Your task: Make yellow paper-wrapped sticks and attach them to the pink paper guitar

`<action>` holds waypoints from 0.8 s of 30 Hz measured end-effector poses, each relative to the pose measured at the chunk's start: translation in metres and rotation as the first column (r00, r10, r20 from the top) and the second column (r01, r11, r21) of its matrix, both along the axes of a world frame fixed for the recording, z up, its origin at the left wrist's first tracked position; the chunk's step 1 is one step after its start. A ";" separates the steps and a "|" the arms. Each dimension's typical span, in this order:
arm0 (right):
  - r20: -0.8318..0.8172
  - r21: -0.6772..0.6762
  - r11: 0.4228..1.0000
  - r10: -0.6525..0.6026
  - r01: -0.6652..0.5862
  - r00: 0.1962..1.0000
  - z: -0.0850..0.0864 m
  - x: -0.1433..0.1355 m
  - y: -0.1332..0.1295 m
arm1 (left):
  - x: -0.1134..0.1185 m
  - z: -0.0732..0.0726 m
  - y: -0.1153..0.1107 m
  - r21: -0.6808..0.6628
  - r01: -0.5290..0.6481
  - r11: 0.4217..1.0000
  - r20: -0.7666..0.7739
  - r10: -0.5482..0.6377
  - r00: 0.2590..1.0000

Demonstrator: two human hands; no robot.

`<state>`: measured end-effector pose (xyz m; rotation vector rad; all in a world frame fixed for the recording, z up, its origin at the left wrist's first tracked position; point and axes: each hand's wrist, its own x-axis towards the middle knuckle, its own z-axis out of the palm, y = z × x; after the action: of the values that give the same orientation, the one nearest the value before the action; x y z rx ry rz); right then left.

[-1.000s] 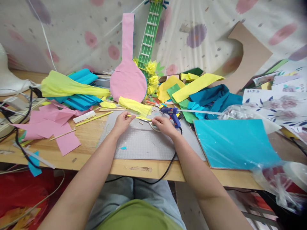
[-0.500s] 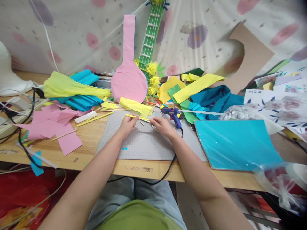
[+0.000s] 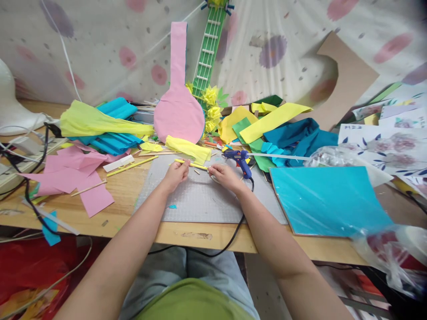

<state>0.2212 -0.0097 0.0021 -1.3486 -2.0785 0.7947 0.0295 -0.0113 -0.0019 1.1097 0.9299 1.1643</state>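
A thin yellow paper-wrapped stick [image 3: 197, 166] spans the gap between my two hands, just above the grey cutting mat [image 3: 200, 204]. My left hand [image 3: 177, 174] pinches it near its left end, whose tip pokes out past the fingers. At the other end my right hand [image 3: 224, 174] closes its thumb and fingers on it. Beyond my hands lies a strip of yellow crepe paper [image 3: 190, 149]. A blue glue gun [image 3: 240, 160] with a long white glue stick rests right of my right hand. Small wooden stick pieces [image 3: 197, 172] lie on the mat between the hands.
A pink banjo-shaped piece [image 3: 179, 113] stands at the back beside a green stringed neck [image 3: 208, 53] with yellow flowers. Pink paper scraps [image 3: 73, 171] and another yellow stick [image 3: 132, 166] lie left. At right is a blue sheet [image 3: 330, 200]. The glue gun's black cord [image 3: 238, 229] crosses the table edge.
Both hands stay almost in place with the yellow stick between them. The left fingers have shifted slightly on the stick; the view has moved a touch.
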 end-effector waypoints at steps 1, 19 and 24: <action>0.006 0.000 1.000 -0.002 0.002 1.000 -0.001 0.000 0.000 | 0.000 0.000 0.000 0.005 0.012 1.000 0.011 -0.012 1.000; -0.018 0.000 1.000 0.001 -0.001 1.000 -0.006 -0.002 0.001 | -0.001 -0.003 0.001 0.062 -0.110 0.992 -0.028 0.112 0.993; -0.001 -0.005 0.999 0.042 -0.042 0.999 -0.006 -0.003 0.001 | -0.001 -0.006 0.003 0.052 -0.151 0.987 0.004 0.151 0.989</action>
<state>0.2179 -0.0084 -0.0042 -1.3106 -2.1122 0.8187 0.0282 -0.0079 -0.0076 1.0957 1.0021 1.3186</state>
